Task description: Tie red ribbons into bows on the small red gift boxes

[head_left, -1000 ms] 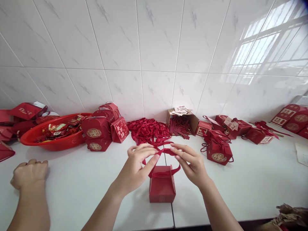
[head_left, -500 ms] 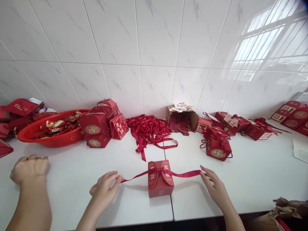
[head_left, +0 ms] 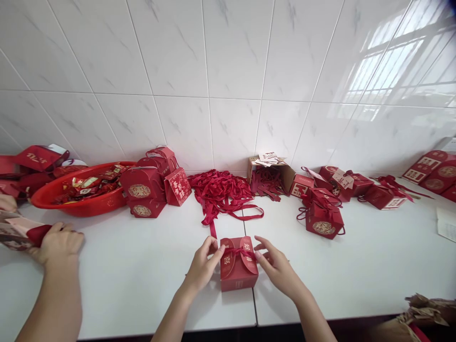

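Note:
A small red gift box [head_left: 238, 274] with two rounded top flaps stands near the counter's front edge. A red ribbon [head_left: 238, 251] is drawn across its top. My left hand [head_left: 204, 266] is against the box's left side, fingers pinched at the ribbon there. On the box's right side my right hand [head_left: 277, 267] pinches the ribbon between thumb and fingers. The ribbon's loose ends are hidden by my fingers.
Another person's hand [head_left: 57, 244] at the left holds a flat folded box [head_left: 16, 232]. A red basin [head_left: 81, 202] of sweets, finished red boxes [head_left: 142, 190], a ribbon heap [head_left: 221, 192], a cardboard box [head_left: 270, 178] and more tied boxes [head_left: 323, 219] line the tiled wall.
My hands pulled the ribbon out wide to both sides, then came back in against the box. The other person's hand picked up a flat folded box.

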{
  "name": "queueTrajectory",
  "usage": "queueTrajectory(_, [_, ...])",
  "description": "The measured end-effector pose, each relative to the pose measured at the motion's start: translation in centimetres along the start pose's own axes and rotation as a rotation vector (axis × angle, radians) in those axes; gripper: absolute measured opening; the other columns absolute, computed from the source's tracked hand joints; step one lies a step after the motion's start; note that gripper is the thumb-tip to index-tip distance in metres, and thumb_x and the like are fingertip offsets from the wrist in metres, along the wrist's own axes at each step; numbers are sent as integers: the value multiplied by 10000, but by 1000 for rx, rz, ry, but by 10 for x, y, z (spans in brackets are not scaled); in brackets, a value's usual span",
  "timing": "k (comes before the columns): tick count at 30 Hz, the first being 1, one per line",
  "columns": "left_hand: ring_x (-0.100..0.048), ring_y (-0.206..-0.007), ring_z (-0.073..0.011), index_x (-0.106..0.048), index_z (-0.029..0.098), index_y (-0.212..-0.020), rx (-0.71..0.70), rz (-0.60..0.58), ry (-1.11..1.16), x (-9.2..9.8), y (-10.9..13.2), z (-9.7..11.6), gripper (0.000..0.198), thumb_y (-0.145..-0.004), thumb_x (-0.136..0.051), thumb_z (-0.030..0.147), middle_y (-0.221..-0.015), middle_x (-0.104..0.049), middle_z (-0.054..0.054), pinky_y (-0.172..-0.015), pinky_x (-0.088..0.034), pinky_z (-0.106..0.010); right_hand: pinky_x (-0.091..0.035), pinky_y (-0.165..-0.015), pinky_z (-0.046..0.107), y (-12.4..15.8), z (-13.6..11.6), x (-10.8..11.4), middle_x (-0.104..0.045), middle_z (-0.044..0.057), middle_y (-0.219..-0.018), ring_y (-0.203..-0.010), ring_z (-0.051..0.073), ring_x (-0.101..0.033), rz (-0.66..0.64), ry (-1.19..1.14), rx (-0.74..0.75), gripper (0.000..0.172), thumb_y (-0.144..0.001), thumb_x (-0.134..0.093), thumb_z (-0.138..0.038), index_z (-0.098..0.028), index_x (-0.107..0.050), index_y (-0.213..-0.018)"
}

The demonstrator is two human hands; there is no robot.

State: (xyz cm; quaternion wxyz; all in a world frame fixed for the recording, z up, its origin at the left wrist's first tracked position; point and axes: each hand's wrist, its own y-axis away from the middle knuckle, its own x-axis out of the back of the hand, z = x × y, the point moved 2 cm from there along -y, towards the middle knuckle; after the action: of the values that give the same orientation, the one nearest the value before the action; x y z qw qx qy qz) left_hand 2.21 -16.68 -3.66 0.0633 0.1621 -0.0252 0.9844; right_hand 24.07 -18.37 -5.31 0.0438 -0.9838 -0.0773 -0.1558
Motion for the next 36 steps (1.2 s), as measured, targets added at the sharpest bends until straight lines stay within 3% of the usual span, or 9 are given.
queueTrajectory(3, [-341, -566, -119, -362, 224, -726, 38, -37, 9, -5, -1, -3, 336, -868, -478, 506, -625, -345, 65, -552, -314, -230, -437, -527, 251, -2, 7, -11, -601, 15, -810, -549, 106, -509, -51, -124, -90, 478, -899, -476, -536, -195, -498, -1233])
queueTrajectory(6, [-345, -589, -122, -367, 214, -679, 18, -5, -28, 0, -3, -8, 366, -849, -506, 508, -629, -340, 55, -576, -318, -237, -310, -476, 214, -5, 15, -7, -421, -85, -549, -487, 93, -373, -3, -200, -103, 420, -845, -551, -564, -189, -496, -1024])
queueTrajectory(10, [-292, -550, -114, -296, 208, -564, 53, 30, -62, 17, -7, -20, 463, -793, -555, 516, -572, -251, 59, -551, -269, -248, -205, -456, 199, -7, 26, 16, -266, -131, -518, -465, 78, -222, 142, -257, -104, 465, -755, -661, -569, -245, -338, -840])
queueTrajectory(14, [-327, -538, -122, -426, 199, -585, 131, -44, -61, 30, -12, -28, 399, -817, -473, 520, -553, -299, 57, -543, -273, -247, -259, -495, 224, -2, 23, 33, -316, -76, -599, -522, 91, -284, 76, -202, 31, 402, -847, -570, -510, -222, -331, -701])
queueTrajectory(18, [-423, -536, -141, -633, 186, -781, 242, -229, -61, 35, -14, -24, 243, -762, -510, 395, -543, -455, 40, -542, -307, -242, -369, -556, 276, 5, 12, 34, -502, 19, -707, -618, 146, -469, -29, 103, 88, 369, -890, -509, -429, -185, -585, -623])
queueTrajectory(20, [-463, -557, -145, -676, 180, -730, 276, -385, -42, 34, -11, -18, 197, -687, -582, 348, -580, -540, 11, -536, -317, -241, -401, -570, 302, 4, 9, 29, -538, 42, -736, -631, 170, -515, 54, 255, 98, 335, -873, -535, -418, -201, -680, -663])
queueTrajectory(24, [-435, -512, -128, -746, 190, -734, 278, -622, 30, 28, -3, 0, 220, -632, -664, 366, -545, -547, 5, -512, -328, -249, -371, -504, 307, -1, 3, 16, -448, 20, -620, -532, 155, -438, 475, 269, 149, 378, -819, -611, -474, -206, -639, -554])
queueTrajectory(28, [-451, -542, -126, -691, 189, -662, 186, -456, 180, 15, 3, 17, 301, -787, -592, 444, -539, -508, 6, -533, -369, -239, -354, -473, 284, -5, -10, 4, -450, 13, -612, -524, 135, -404, 525, 35, 171, 379, -788, -653, -484, -196, -627, -543])
queueTrajectory(36, [-584, -786, -181, -694, 221, -963, -232, -142, -158, -21, 14, 37, 258, -880, -453, 181, -921, -600, -65, -706, -485, -279, -395, -530, 254, -12, -39, -20, -525, 16, -665, -584, 125, -465, 61, -90, 82, 197, -747, -695, -336, -189, -722, -618])
